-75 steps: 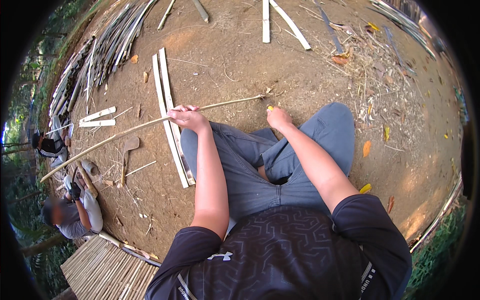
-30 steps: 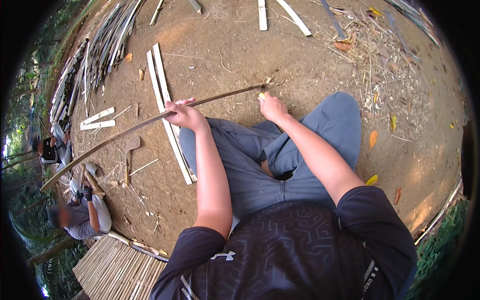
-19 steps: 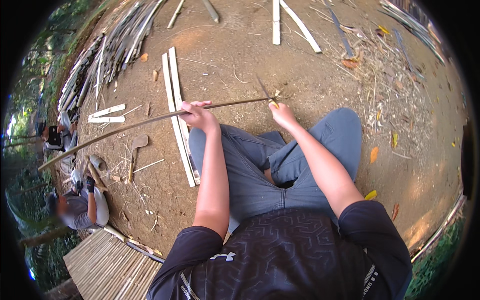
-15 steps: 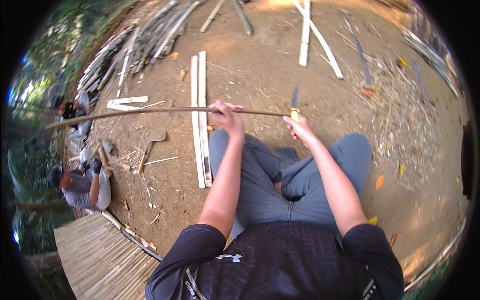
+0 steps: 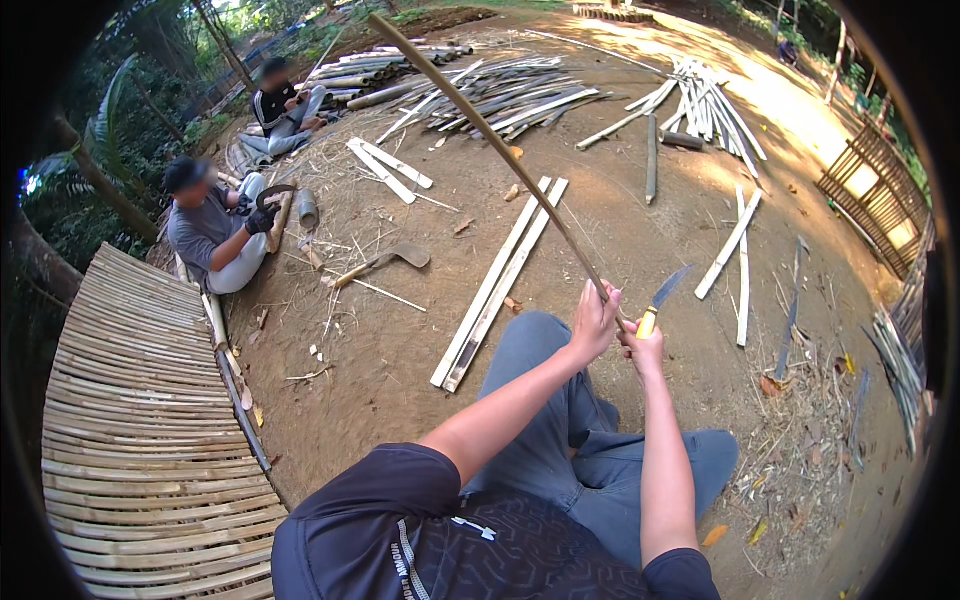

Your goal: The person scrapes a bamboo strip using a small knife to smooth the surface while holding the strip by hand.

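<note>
Left hand [image 5: 594, 322] grips a bamboo strip [image 5: 490, 140]; right hand [image 5: 643, 347] holds a knife [image 5: 664, 295].

in the left hand [image 5: 594, 325] the bamboo strip [image 5: 487, 137] is tan-brown. the right hand [image 5: 644, 347] grips a knife [image 5: 657, 302] with yellow handle and grey-blue blade. below the grip, grey-blue trousers [image 5: 590, 450] and a black shirt [image 5: 470, 545] with a faint geometric pattern; beyond it, pale cream split slats [image 5: 497, 283] on brown dirt [image 5: 620, 220].

My view has lifted from my lap toward the yard. The bamboo strip [image 5: 490, 140], earlier lying level across my knees, now slants up and away. My left hand [image 5: 594, 325] and right hand [image 5: 643, 345] have drawn together, knife [image 5: 660, 298] blade now upright.
</note>
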The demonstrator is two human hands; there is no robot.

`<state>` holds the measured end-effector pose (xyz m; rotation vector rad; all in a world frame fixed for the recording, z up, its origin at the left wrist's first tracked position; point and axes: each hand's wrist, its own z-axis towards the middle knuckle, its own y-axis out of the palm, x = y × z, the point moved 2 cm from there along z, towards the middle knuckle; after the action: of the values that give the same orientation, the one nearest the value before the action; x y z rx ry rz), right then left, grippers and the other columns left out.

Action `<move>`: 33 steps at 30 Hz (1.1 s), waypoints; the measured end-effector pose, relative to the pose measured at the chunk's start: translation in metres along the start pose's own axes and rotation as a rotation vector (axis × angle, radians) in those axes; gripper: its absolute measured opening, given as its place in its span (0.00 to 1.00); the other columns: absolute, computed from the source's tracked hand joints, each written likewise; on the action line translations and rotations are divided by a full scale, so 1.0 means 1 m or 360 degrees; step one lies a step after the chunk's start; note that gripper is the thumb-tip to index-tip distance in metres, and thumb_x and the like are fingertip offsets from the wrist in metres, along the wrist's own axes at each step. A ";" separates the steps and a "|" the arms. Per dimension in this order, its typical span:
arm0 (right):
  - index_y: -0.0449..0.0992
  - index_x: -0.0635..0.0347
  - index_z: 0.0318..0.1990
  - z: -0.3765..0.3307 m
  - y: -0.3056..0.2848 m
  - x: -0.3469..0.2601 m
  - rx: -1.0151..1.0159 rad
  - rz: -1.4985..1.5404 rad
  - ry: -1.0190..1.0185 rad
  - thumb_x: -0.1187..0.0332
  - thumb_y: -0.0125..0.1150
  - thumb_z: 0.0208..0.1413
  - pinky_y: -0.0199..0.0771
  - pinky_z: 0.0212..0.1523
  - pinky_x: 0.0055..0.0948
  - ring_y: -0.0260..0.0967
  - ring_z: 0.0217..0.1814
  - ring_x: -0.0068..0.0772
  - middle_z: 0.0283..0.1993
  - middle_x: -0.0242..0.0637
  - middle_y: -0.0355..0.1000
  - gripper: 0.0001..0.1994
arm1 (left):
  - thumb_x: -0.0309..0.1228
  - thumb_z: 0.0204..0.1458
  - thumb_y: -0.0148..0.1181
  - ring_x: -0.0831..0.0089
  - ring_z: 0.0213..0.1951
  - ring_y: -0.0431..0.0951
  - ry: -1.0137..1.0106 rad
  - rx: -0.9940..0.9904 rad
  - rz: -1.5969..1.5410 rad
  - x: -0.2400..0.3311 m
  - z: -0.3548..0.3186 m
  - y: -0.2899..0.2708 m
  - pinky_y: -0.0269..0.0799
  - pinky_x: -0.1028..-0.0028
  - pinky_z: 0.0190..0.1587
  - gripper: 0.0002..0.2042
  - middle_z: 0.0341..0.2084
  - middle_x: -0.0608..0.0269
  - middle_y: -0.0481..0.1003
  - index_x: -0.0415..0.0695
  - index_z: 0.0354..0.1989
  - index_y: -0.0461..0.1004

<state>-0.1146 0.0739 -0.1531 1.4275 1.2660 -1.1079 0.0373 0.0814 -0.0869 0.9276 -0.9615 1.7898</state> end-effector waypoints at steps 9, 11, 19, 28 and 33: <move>0.68 0.60 0.39 0.006 0.013 0.012 0.0322 -0.0148 -0.0211 0.73 0.73 0.43 0.75 0.22 0.23 0.72 0.27 0.21 0.31 0.32 0.73 0.18 | 0.36 0.37 0.79 0.56 0.53 0.72 -0.0096 -0.0498 -0.0094 -0.002 0.033 -0.063 0.75 0.60 0.52 0.60 0.61 0.43 0.59 0.45 0.72 0.35; 0.67 0.59 0.40 0.014 0.006 0.012 0.0308 -0.0170 -0.0181 0.75 0.74 0.43 0.75 0.22 0.23 0.74 0.30 0.21 0.34 0.31 0.74 0.20 | 0.47 0.39 0.75 0.56 0.55 0.72 -0.0037 -0.0455 -0.0105 0.011 0.055 -0.087 0.77 0.61 0.50 0.58 0.62 0.43 0.58 0.46 0.72 0.36; 0.67 0.60 0.39 0.007 0.015 -0.004 0.0399 -0.0278 -0.0165 0.77 0.71 0.44 0.76 0.23 0.24 0.74 0.28 0.21 0.35 0.33 0.74 0.18 | 0.56 0.62 0.46 0.65 0.33 0.79 0.0449 0.0436 -0.0449 0.132 0.147 -0.144 0.77 0.67 0.36 0.29 0.38 0.52 0.73 0.39 0.53 0.56; 0.69 0.62 0.41 0.019 -0.046 -0.024 0.0313 -0.0351 -0.0320 0.72 0.69 0.52 0.76 0.21 0.24 0.75 0.30 0.21 0.35 0.33 0.75 0.14 | 0.53 0.63 0.50 0.82 0.08 0.59 0.0288 0.0332 -0.1208 0.204 0.147 -0.114 0.59 0.80 0.08 0.24 0.09 0.72 0.57 0.50 0.21 0.56; 0.69 0.61 0.42 -0.028 -0.056 -0.064 0.0245 -0.0445 -0.0119 0.53 0.58 0.62 0.66 0.15 0.23 0.66 0.19 0.20 0.28 0.31 0.71 0.18 | 0.63 0.52 0.55 0.84 0.10 0.64 0.0492 0.0327 -0.0998 0.214 0.134 -0.090 0.64 0.81 0.10 0.29 0.10 0.73 0.60 0.46 0.32 0.58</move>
<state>-0.1731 0.0932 -0.0881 1.3328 1.3801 -1.4601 0.0742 0.0646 0.1779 0.9136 -0.2460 1.4386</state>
